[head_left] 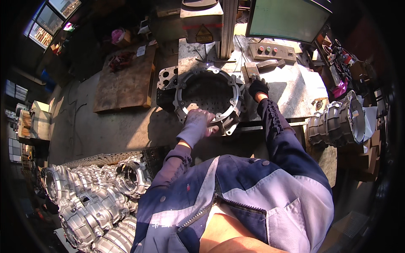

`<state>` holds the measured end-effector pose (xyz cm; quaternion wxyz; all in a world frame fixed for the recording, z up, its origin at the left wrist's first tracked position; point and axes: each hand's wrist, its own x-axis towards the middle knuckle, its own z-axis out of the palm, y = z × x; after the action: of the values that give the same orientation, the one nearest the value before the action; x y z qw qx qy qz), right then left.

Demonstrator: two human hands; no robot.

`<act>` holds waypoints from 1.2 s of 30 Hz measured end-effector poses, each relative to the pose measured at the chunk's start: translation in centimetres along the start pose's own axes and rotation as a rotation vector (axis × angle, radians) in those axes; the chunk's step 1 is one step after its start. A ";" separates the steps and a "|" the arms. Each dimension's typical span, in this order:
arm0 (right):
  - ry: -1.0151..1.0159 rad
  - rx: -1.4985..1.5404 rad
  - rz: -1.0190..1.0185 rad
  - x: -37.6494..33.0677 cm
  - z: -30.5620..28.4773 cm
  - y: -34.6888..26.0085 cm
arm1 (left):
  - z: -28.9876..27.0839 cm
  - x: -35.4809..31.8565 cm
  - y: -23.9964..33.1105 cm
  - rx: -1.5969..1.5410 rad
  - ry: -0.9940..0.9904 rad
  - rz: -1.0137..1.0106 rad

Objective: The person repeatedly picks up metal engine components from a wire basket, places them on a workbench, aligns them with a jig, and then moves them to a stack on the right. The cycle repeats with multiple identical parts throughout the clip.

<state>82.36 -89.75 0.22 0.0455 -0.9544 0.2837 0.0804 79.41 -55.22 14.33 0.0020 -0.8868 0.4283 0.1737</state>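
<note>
A ring-shaped metal housing (180, 103) with bolt lugs round its rim lies on the bench in front of me, its opening dark. My left hand (198, 122), in a pale grey glove with bare-looking fingertips, is closed over the near-left part of that rim. To the right of the ring, my right hand (258, 87) wears a black glove. Its fingers are curled at the near end of a small metal block (252, 68); what they grip is lost in the dark glove. A flat plate with round holes (168, 78) sits against the ring's left side.
Above the ring hangs a machine head (202, 21) on a column. A button box (272, 51) and a monitor (289, 19) stand behind. Ribbed metal housings (337, 120) are at right; several more (90, 211) fill a crate at lower left. A wooden-topped table (124, 86) stands left.
</note>
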 end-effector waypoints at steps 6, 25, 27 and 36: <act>0.400 0.134 0.162 -12.7 3.7 4.3 | 1.4 0.0 -0.4 -0.014 0.208 0.037; -0.721 0.059 0.072 -33.4 15.1 13.6 | 2.7 1.4 -1.1 0.030 0.073 0.010; -0.564 0.059 -0.208 -30.6 15.4 12.2 | 2.9 1.4 -1.2 0.042 0.105 0.002; -0.145 0.262 -1.393 -20.9 9.1 -0.7 | 1.9 0.8 -0.5 0.083 0.092 -0.036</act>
<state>64.33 -76.85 -4.99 0.2195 -0.8928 -0.3887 0.0611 79.64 -55.21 12.23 0.0224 -0.9005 0.4189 0.1147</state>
